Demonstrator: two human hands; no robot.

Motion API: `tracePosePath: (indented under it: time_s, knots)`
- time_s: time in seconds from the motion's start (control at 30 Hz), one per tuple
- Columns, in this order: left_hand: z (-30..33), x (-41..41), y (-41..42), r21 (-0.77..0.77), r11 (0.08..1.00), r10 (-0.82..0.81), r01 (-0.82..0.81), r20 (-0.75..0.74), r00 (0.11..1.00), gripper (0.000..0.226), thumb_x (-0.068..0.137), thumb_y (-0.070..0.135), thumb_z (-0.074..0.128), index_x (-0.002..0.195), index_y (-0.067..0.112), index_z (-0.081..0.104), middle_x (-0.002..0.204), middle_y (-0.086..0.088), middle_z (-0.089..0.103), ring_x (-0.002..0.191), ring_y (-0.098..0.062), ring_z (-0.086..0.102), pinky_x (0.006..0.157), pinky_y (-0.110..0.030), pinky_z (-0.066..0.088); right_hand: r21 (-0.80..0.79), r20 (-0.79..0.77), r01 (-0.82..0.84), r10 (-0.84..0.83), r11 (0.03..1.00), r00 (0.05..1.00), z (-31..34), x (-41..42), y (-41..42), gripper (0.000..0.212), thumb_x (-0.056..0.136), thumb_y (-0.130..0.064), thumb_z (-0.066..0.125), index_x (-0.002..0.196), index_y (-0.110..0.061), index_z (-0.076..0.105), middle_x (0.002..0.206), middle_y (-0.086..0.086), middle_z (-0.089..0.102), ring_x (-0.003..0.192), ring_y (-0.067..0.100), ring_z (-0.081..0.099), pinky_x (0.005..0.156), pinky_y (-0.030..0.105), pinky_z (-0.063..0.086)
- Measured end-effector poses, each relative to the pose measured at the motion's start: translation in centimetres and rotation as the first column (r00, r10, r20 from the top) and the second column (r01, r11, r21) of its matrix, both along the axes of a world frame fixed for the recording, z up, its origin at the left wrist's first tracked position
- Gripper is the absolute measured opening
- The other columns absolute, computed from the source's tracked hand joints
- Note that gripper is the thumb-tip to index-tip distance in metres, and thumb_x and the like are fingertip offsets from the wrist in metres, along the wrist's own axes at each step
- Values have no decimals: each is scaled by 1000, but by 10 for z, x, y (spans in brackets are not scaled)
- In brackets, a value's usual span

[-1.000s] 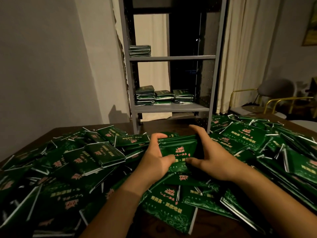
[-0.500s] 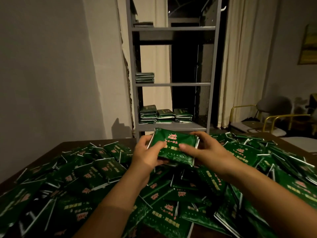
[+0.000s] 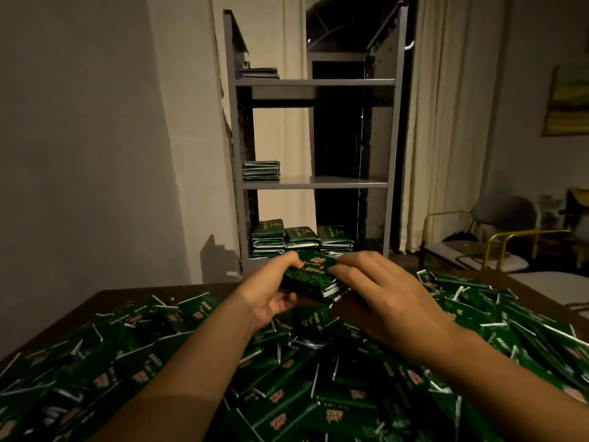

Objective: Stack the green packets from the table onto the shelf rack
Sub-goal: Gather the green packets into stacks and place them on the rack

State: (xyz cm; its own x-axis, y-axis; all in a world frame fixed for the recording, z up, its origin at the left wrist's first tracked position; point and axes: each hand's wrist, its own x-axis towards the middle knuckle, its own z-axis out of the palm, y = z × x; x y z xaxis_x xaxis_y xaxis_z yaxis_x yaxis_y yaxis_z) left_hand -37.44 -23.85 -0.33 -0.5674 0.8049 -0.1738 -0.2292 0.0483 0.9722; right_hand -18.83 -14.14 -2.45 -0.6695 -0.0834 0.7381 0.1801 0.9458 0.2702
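Observation:
Both hands hold a small bundle of green packets [image 3: 314, 275] above the far side of the table, just in front of the grey shelf rack [image 3: 315, 183]. My left hand [image 3: 271, 291] grips its left end, and my right hand [image 3: 385, 298] grips its right end with fingers over the top. Several loose green packets [image 3: 287, 378] cover the dark table [image 3: 105, 301]. Three short stacks [image 3: 301, 239] sit on the rack's lowest visible shelf, one stack [image 3: 261, 170] lies at the left of the middle shelf, and another stack [image 3: 258, 73] is on the top shelf.
A plain wall stands to the left of the rack. Cream curtains [image 3: 446, 122] hang behind and right of it. Chairs with gold frames [image 3: 497, 244] stand at the right beyond the table. A framed picture [image 3: 567, 100] hangs on the right wall.
Both hands have lifted the bundle off the pile and carried it forward toward the rack's lowest shelf. My view has tilted up, so more of the rack shows.

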Motion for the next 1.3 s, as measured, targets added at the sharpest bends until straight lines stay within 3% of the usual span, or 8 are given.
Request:
tracePosePath:
  time_s: [0.3,0.37,0.4,0.47,0.5,0.57,0.87,1.3]
  knots:
    - [1,-22,35,133,991,-36,24,92,995,39,102,38,44,112,6,63,101,-16,70,73,-23,68,51,-27,56,17,-82,36,-34,999,996,2,-20,42,47,78,-25,76,119,-6,63,115,6,64,100,20,62,81,27,53]
    - [-7,-26,40,36,999,40,-33,-232,972,35,107,34,35,108,12,62,113,-17,68,74,-25,69,58,-33,57,-23,-154,97,-99,995,983,5,-24,53,45,78,-25,76,117,-6,63,113,7,63,97,21,62,76,26,51]
    - [-14,-29,43,-55,994,47,-94,-561,826,30,107,32,37,109,17,63,116,-12,68,80,-22,68,66,-34,56,-43,-181,127,-133,991,975,5,-28,60,44,79,-24,75,117,-7,63,112,7,63,95,22,61,74,26,50]
    - [-29,-34,47,-126,971,-75,-203,-967,243,30,104,33,41,125,25,61,125,1,61,108,-16,58,92,-35,51,-57,-184,172,-180,983,966,3,-40,72,44,79,-23,74,118,-7,63,109,6,63,93,22,61,71,26,51]
    - [-34,-34,50,-135,973,-129,-187,-991,45,37,103,35,41,134,23,57,131,3,56,120,-15,50,103,-34,45,-56,-170,186,-193,981,966,1,-47,76,45,78,-22,75,119,-7,63,109,6,63,92,21,61,70,26,52]
    - [-41,-36,57,-178,973,-193,-147,-977,-95,46,103,41,38,141,17,51,139,0,50,131,-16,40,112,-34,36,-66,-157,199,-208,978,965,-2,-63,83,47,76,-18,78,120,-8,62,108,6,63,91,20,61,69,25,51]
    - [-38,-49,86,-302,920,-339,-251,-933,-120,66,106,48,24,157,7,25,164,-13,23,153,-25,14,126,-38,11,-86,-162,223,-234,971,959,2,-126,106,43,75,-5,77,115,-7,63,105,7,62,87,23,59,63,28,49]
    - [-48,-67,105,-254,942,-281,-221,-955,-100,63,105,48,28,152,7,37,162,-11,30,150,-23,22,124,-34,14,-126,-61,283,-292,951,954,10,-183,129,56,56,-3,88,104,-11,61,93,6,62,76,23,63,49,25,41]
